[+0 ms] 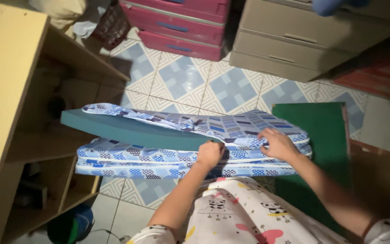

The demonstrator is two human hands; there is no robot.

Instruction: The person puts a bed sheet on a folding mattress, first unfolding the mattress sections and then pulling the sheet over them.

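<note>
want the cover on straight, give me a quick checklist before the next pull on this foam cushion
1. Left hand gripping at the cover's opening: ok.
2. Right hand on the patterned cover: ok, whether it is pinching cannot tell.
3. Teal foam inside the cover: not ok, its left part sticks out bare.
4. Cover flat on the foam: not ok, it is bunched near the hands.
5. Second cushion below, fully covered: ok.
6. Zip state: cannot tell.
</note>
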